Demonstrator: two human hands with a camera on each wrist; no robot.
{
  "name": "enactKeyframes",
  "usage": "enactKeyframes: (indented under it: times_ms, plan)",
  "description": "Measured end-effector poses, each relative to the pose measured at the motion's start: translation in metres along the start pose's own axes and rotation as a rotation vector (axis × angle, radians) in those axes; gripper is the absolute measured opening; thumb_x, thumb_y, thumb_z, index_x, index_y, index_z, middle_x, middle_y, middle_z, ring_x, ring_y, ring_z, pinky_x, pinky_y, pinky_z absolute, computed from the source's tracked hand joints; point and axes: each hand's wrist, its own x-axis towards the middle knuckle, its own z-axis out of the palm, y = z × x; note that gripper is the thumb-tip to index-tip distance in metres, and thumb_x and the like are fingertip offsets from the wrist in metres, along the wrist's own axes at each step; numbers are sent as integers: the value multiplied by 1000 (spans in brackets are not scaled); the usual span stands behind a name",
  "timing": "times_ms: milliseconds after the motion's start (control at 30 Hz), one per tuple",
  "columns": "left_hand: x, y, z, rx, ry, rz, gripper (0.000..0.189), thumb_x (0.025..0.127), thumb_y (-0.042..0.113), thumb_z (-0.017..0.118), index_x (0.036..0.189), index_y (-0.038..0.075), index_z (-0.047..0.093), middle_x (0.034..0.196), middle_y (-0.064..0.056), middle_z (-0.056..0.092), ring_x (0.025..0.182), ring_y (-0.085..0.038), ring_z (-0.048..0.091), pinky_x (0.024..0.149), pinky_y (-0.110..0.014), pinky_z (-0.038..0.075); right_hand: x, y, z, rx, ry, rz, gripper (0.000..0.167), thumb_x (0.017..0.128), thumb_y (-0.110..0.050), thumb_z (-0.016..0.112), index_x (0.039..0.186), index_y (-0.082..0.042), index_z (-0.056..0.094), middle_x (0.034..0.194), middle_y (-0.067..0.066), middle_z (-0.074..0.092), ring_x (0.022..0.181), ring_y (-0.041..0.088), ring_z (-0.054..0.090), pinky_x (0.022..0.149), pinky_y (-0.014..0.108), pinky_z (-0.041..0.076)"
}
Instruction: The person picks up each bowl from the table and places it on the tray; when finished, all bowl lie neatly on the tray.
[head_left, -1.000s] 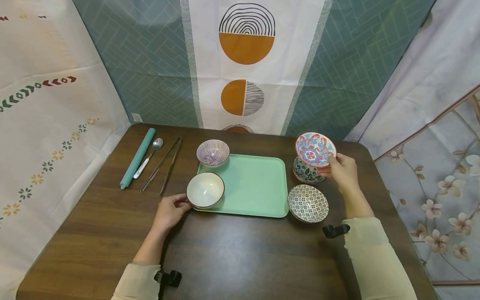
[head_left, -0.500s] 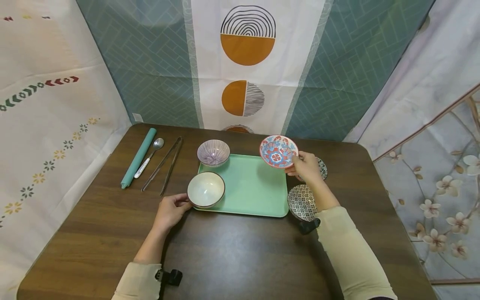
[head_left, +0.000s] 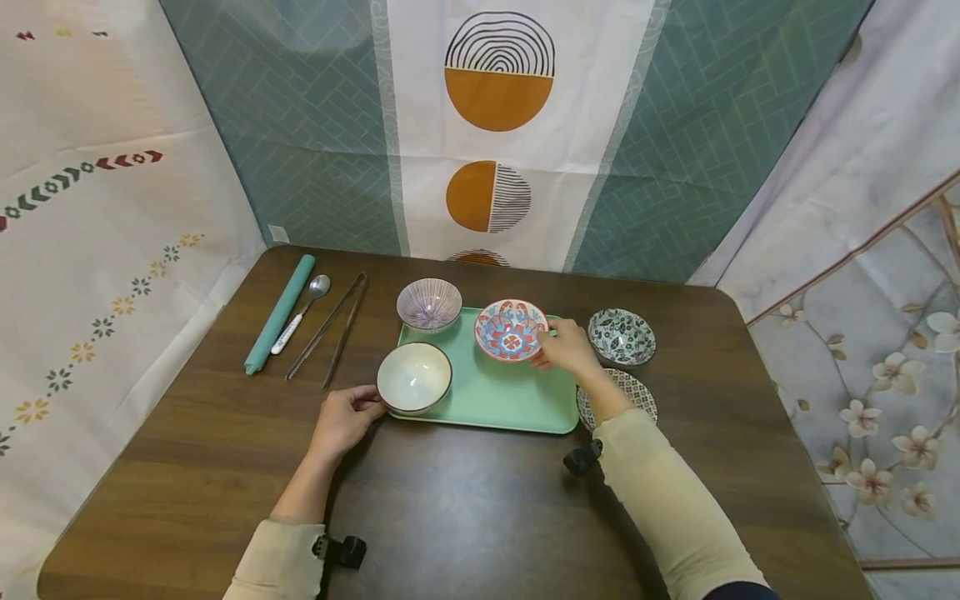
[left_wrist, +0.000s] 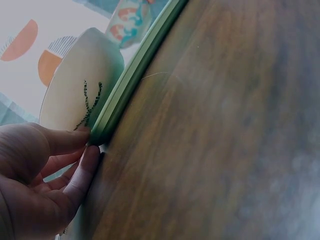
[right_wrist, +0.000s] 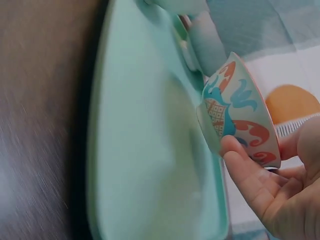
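Observation:
My right hand [head_left: 567,348] grips a small bowl with a red and blue floral pattern [head_left: 512,332] by its right side. From the right wrist the same bowl [right_wrist: 242,112] shows above the mint-green tray [right_wrist: 130,150], thumb at the rim and fingers under its wall. At the tray's [head_left: 510,404] front left corner, my left hand [head_left: 341,425] pinches the edge between thumb and fingers, as the left wrist view shows. A cream bowl with a dark rim [head_left: 414,379] sits on the tray right beside those fingers. Behind it stands a purple-striped bowl [head_left: 429,305] at the back left corner.
Right of the tray are a dark green leaf-patterned bowl [head_left: 622,337] and a checkered bowl [head_left: 636,393], partly hidden by the right forearm. On the left lie a teal roll [head_left: 281,315], a spoon [head_left: 302,313] and metal tongs [head_left: 330,329]. A patterned cloth hangs behind the wooden table [head_left: 450,508].
My right hand has carried the red and blue bowl leftward from above the leaf-patterned bowl to over the tray, and lower. The left hand has stayed at the tray's corner.

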Motion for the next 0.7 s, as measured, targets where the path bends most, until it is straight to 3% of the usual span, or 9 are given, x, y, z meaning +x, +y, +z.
enactKeyframes:
  times_ms: [233,467,600,700]
  plan:
    - [1,-2,0,-7,-2,0,30,91,2,74,117,-12,69,99,-21,74,89,-27,73,67,-17,50,1,-3,27,17,-104,0,35,106,-7,41,132,14,54,80,25,72,66,25,73,62,34,60]
    - [2,-3,0,-7,-2,6,29,91,2,74,116,-12,70,99,-21,74,88,-25,72,67,-17,51,1,1,41,29,-138,25,32,108,-11,45,128,12,56,82,21,72,66,21,73,63,32,59]
    - [2,-3,0,-5,-4,7,29,91,1,74,116,-12,69,98,-21,74,88,-27,73,67,-17,50,-7,-6,33,-98,-126,-3,45,108,-23,49,136,11,50,90,21,73,70,23,74,66,34,60]
    - [2,-3,0,-4,-4,7,28,91,0,73,116,-12,69,98,-22,74,88,-27,73,67,-17,50,-15,-15,16,-247,-81,-37,57,106,-34,51,144,8,45,97,18,75,81,25,74,77,39,58]
